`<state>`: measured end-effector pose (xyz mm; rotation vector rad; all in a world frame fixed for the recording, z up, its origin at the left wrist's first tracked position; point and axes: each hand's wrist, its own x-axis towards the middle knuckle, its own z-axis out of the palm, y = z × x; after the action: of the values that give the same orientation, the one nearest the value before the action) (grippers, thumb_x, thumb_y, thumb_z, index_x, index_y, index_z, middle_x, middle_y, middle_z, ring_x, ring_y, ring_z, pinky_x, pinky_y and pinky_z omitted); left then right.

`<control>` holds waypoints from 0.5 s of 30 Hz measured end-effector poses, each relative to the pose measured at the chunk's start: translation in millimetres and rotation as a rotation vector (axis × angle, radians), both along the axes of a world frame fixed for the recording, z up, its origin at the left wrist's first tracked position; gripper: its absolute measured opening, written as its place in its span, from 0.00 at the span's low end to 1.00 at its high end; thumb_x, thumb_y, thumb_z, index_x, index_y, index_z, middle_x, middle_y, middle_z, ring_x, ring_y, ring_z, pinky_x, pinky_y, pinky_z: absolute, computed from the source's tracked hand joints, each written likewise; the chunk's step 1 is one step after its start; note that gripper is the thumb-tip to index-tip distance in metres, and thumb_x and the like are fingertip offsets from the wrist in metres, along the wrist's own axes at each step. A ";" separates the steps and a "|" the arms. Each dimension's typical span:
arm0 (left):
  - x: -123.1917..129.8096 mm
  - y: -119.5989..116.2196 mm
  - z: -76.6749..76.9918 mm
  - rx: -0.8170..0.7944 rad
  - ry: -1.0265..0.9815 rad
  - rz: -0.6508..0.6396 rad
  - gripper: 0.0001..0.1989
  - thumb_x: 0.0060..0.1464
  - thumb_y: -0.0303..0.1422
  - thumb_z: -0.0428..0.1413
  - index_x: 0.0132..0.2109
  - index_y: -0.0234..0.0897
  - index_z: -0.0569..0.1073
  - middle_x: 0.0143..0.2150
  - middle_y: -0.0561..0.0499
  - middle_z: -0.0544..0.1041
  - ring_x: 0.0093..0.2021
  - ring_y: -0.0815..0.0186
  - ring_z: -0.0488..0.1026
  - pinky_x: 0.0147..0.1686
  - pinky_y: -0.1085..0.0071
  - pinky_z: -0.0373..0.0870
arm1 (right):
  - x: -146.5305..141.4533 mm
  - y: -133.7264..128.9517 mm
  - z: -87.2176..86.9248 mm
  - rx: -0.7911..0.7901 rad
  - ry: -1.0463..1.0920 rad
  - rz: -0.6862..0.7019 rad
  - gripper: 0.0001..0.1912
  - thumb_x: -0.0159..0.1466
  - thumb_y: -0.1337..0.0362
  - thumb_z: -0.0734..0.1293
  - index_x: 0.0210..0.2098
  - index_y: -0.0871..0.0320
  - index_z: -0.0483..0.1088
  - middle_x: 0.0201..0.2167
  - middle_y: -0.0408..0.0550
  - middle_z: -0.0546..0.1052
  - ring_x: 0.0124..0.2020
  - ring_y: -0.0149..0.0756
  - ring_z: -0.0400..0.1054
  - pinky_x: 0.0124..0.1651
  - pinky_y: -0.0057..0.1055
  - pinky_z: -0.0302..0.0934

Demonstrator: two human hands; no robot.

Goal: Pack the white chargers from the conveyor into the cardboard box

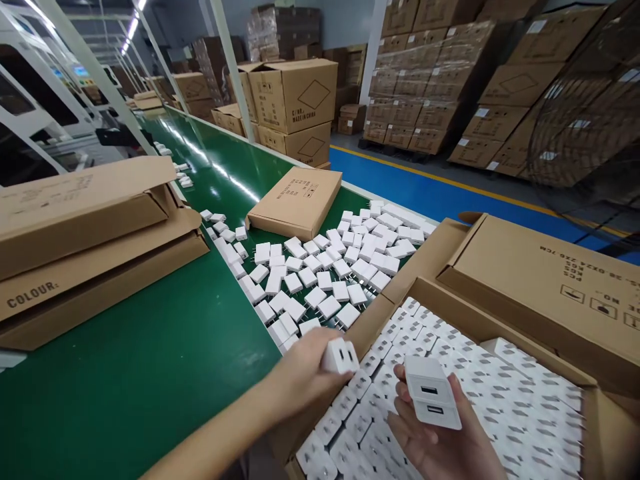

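Note:
My left hand (pixel 300 365) is closed round white USB chargers (pixel 341 356), seemingly two side by side, with their port ends turned outward. It hovers near the left edge of an open carton (pixel 590 417) filled with rows of white chargers, prongs up. Over those rows, my right hand (pixel 420 433) grips more white USB chargers (pixel 432 390), with two USB ports showing; their seam suggests a pair. Beyond my left hand, many loose white chargers (pixel 325 280) lie scattered on the green conveyor belt (pixel 150 387), several with metal prongs visible.
A flat closed carton (pixel 297 200) lies on the belt behind the loose chargers. Folded cartons (pixel 90 247) rest at the left. The open carton's flap (pixel 545 280) stands out on the right. Stacked boxes (pixel 295 100) stand beyond the belt, and a fan (pixel 585 133) is at far right.

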<state>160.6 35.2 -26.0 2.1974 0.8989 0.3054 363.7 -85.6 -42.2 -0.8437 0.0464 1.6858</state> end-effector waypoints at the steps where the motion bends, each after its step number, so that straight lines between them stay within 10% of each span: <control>1: -0.4 -13.0 -2.1 -0.047 -0.185 0.037 0.20 0.60 0.44 0.59 0.55 0.41 0.68 0.50 0.45 0.77 0.48 0.59 0.75 0.48 0.65 0.75 | -1.8 -0.5 2.7 0.002 0.016 0.001 0.20 0.49 0.45 0.79 0.32 0.52 0.79 0.28 0.43 0.80 0.20 0.28 0.61 0.29 0.31 0.66; 7: 22.6 -59.5 -22.8 0.119 -0.857 -0.069 0.34 0.53 0.49 0.64 0.63 0.50 0.64 0.51 0.45 0.80 0.49 0.56 0.79 0.53 0.66 0.77 | -15.3 -7.0 18.8 -0.116 -0.015 -0.043 0.27 0.44 0.45 0.81 0.40 0.50 0.81 0.27 0.41 0.79 0.30 0.38 0.72 0.34 0.30 0.72; 15: 19.9 -51.8 -33.7 0.391 -0.668 -0.250 0.39 0.61 0.38 0.59 0.70 0.46 0.45 0.54 0.40 0.78 0.54 0.53 0.78 0.59 0.61 0.75 | -19.9 -10.5 8.3 -0.127 -0.143 -0.110 0.28 0.50 0.37 0.75 0.42 0.48 0.79 0.29 0.40 0.76 0.24 0.34 0.65 0.26 0.28 0.69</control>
<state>180.5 -16.6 -59.7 2.2772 0.2007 1.0847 343.7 -96.0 -33.9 -1.0370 0.1008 1.5275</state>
